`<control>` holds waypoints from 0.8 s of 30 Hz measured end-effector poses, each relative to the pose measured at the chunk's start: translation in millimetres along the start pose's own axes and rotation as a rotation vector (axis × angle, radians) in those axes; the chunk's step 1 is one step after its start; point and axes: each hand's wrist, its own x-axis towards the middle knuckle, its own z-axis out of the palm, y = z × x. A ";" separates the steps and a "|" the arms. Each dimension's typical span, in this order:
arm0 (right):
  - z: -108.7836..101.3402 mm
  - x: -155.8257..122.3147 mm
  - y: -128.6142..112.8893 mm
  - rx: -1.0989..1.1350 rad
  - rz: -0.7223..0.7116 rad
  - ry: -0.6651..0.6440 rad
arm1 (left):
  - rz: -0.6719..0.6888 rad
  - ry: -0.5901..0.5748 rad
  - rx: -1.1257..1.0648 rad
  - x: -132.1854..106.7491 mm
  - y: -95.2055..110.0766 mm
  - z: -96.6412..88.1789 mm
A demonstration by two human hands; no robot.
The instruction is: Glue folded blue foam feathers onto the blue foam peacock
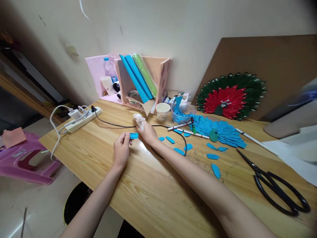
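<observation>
Bare forearms reach over the table (158,198); the left hand (122,148) pinches a blue piece (134,135) between thumb and fingertips, its other fingers curled; the right hand (148,133) is closed round a white tool (138,119), probably a glue gun, whose tip stands just above the piece; a black cord (111,124) runs from it toward the power strip (83,119). Well to the right lies a blue fan (223,130) of petals, seemingly part-built; loose petals (213,156) lie between it and the hands, so several appear still unattached; a red-green fan (231,96) against the board looks finished; scissors (274,185) lie unused near the right edge.
</observation>
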 end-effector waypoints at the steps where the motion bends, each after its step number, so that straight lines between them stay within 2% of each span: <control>1: -0.8 -1.1 -0.3 -0.021 -0.004 -0.016 | -0.020 -0.063 -0.041 -5.5 2.5 3.7; 3: -10.3 -11.5 2.0 -0.036 -0.024 -0.045 | -0.070 -0.187 -0.115 -16.6 9.9 12.5; 5: -30.5 -33.0 9.2 -0.026 -0.062 -0.044 | -0.096 -0.271 -0.173 -24.7 20.1 23.7; 8: -73.7 -80.2 30.3 0.024 -0.167 0.125 | -0.082 -0.359 -0.198 -28.7 36.4 47.8; 11: -114.7 -129.7 58.0 0.112 -0.090 0.231 | -0.038 -0.451 -0.155 -29.5 47.7 82.1; 13: -132.9 -155.7 74.8 0.156 -0.007 0.307 | -0.022 -0.534 -0.134 -34.5 51.6 108.0; 15: -142.5 -173.0 87.8 0.199 0.030 0.398 | -0.014 -0.596 -0.127 -44.4 53.5 131.7; 18: -147.1 -184.6 99.7 0.296 0.003 0.489 | 0.014 -0.569 -0.134 -62.0 54.6 155.2; 21: -148.0 -186.8 103.6 0.341 -0.042 0.457 | 0.033 -0.516 -0.124 -72.4 55.0 161.7; 24: -148.6 -187.1 102.9 0.326 -0.059 0.394 | 0.016 -0.534 -0.102 -74.0 55.7 159.4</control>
